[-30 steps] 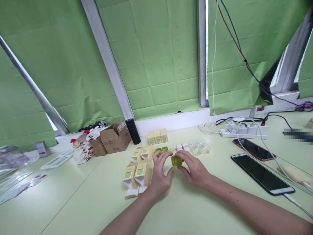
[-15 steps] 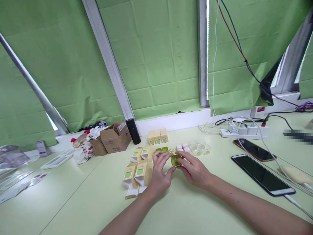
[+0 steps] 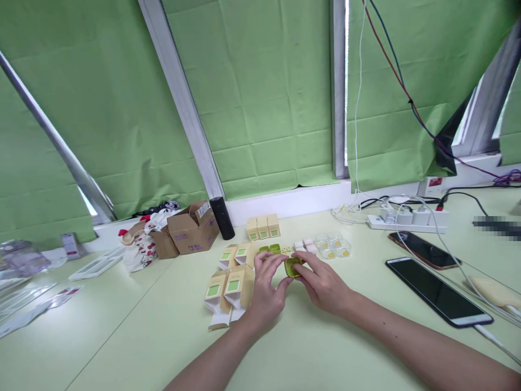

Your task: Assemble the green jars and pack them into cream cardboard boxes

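1. Green cup (image 3: 292, 270): held between the two hands over the near part of the table (image 3: 317, 347), its opening turned toward the wearer; whether its base touches the tabletop cannot be told; a sideways slip or tilt is the likeliest fault, brought on by uneven pressure at the thin walls.

2. Left hand (image 3: 266, 285): fingertips and thumb closed on the cup's left side; a loosened thumb would probably let the cup swing.

3. Right hand (image 3: 323, 282): closed on the opposite side, with one digit apparently reaching over the rim into the opening; a hard inward push there could twist the cup out of the left grip; any contents are too small to make out.

4. Just beyond the fingers: a pair of green cups (image 3: 275, 248), small yellow pieces (image 3: 286, 250), and white and pink blocks (image 3: 310, 248); a dropped cup or a forward sweep of the knuckles could scatter these.

5. Farther right: clear containers (image 3: 334, 247) with yellow spots inside; within reach of a careless right wrist.

6. Left side: open cartons (image 3: 240, 285), flaps toward the wearer, close beside the left hand; an outward elbow or finger movement could topple them.
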`<action>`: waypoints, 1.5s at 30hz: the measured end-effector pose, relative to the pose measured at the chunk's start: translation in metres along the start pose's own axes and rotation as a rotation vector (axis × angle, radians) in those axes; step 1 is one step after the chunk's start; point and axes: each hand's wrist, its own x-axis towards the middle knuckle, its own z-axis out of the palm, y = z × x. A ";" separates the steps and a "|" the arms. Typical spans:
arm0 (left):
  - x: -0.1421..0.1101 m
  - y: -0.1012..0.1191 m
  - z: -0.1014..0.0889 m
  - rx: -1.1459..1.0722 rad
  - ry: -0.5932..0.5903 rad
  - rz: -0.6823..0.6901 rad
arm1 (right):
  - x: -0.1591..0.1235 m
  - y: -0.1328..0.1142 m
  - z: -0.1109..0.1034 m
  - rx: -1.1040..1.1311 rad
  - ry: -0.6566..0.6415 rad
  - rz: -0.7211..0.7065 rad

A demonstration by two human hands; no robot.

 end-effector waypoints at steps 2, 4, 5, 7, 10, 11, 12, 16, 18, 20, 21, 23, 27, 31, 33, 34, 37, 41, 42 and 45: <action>0.000 -0.001 0.000 -0.004 -0.002 0.000 | 0.000 0.000 0.001 -0.001 0.005 -0.006; 0.000 -0.002 0.001 -0.006 -0.007 0.000 | 0.000 0.000 0.001 0.004 0.007 0.004; 0.000 -0.002 0.001 -0.006 -0.010 -0.002 | 0.000 0.000 0.001 0.009 0.003 0.013; 0.000 -0.002 0.000 -0.004 -0.011 -0.005 | -0.001 0.000 0.000 0.018 0.000 0.032; 0.001 -0.001 -0.001 -0.001 -0.012 -0.004 | -0.001 -0.001 -0.001 0.026 0.020 0.036; 0.001 -0.001 -0.001 -0.002 -0.013 -0.001 | -0.001 -0.001 -0.001 0.027 0.027 0.034; 0.001 0.000 -0.001 -0.004 -0.014 0.002 | -0.002 0.000 -0.001 0.026 0.030 0.031; 0.001 0.001 -0.001 -0.008 -0.010 0.005 | -0.002 0.000 -0.001 0.016 0.022 0.022; 0.001 0.001 -0.001 -0.007 -0.008 0.004 | -0.002 0.000 -0.001 0.009 0.028 0.010; 0.001 0.000 -0.001 -0.004 -0.005 0.006 | -0.001 0.000 -0.001 0.001 0.036 -0.005; 0.000 0.000 -0.001 -0.002 -0.004 0.008 | -0.001 -0.001 -0.001 -0.002 0.044 -0.014; 0.000 0.000 0.000 0.002 0.002 0.012 | 0.000 -0.001 0.000 -0.005 0.053 -0.029; 0.000 -0.001 0.000 -0.001 0.005 0.006 | 0.001 0.001 0.001 -0.007 0.055 -0.044; -0.001 -0.002 0.000 0.000 0.000 0.012 | -0.001 0.001 0.001 0.022 0.051 0.005; -0.001 -0.002 -0.001 0.001 -0.007 0.013 | -0.003 0.000 0.001 0.073 0.033 0.055; -0.001 -0.001 -0.002 -0.001 -0.014 0.015 | -0.004 0.000 0.001 0.105 0.033 0.086; -0.001 0.002 -0.005 -0.011 -0.033 0.034 | -0.005 0.000 0.003 0.231 0.055 0.228; 0.000 0.004 -0.006 0.009 -0.024 0.060 | -0.001 -0.001 0.005 0.484 0.080 0.519; 0.000 0.004 -0.006 0.021 -0.021 0.065 | 0.001 -0.001 0.005 0.549 0.077 0.588; -0.001 0.003 -0.005 0.062 -0.018 0.079 | 0.005 -0.001 0.004 0.678 0.058 0.744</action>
